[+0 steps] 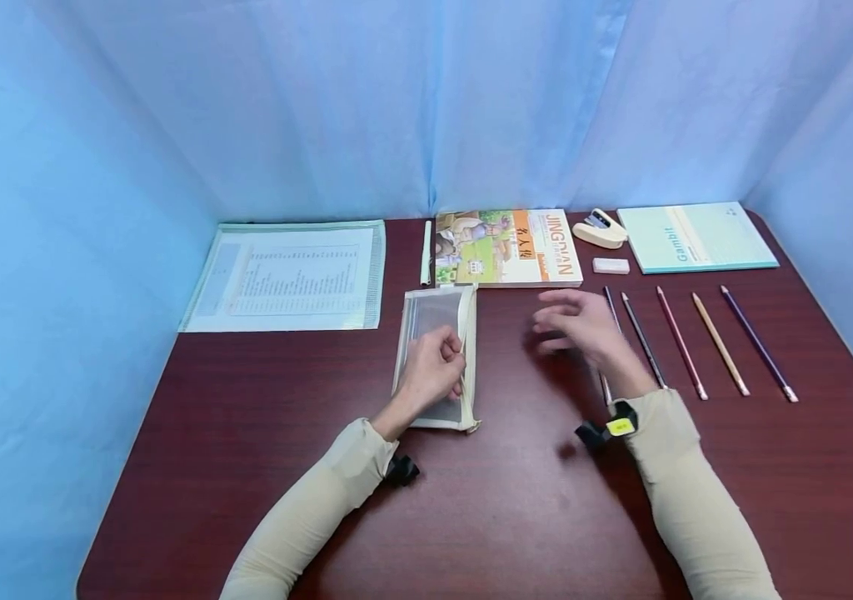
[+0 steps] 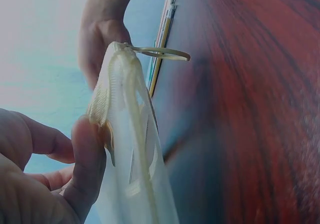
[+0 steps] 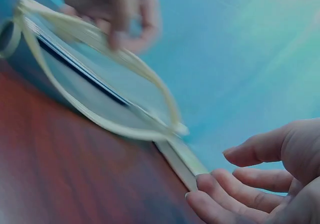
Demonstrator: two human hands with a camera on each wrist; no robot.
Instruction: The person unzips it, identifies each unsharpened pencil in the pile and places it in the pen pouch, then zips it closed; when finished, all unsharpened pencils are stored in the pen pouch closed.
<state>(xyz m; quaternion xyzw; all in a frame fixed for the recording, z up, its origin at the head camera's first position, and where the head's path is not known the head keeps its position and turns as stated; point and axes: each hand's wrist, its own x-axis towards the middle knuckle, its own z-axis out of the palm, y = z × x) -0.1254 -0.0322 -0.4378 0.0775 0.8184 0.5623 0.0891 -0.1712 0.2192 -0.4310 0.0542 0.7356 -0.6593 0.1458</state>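
A cream-edged, see-through zip pouch (image 1: 432,312) lies near the middle of the table. My left hand (image 1: 432,367) pinches its right-hand edge between thumb and fingertips. Through the right wrist view, the mouth of the pouch (image 3: 110,130) gapes, and a dark and pale strip shows through it; whether that lies inside I cannot tell. My right hand (image 1: 587,329), a little blurred, hovers to the right of the pouch with fingers spread and nothing held. Beneath and beside it lie several pencils (image 1: 680,346) in a slanting row, the leftmost partly hidden by the hand.
Along the back are a clear document folder (image 1: 287,279), a white pen (image 1: 426,252), a picture-covered book (image 1: 505,248), a cream stapler-like item (image 1: 601,230), an eraser (image 1: 611,266) and a pale green notebook (image 1: 699,237). Blue curtains (image 1: 426,100) close in the table's back and sides.
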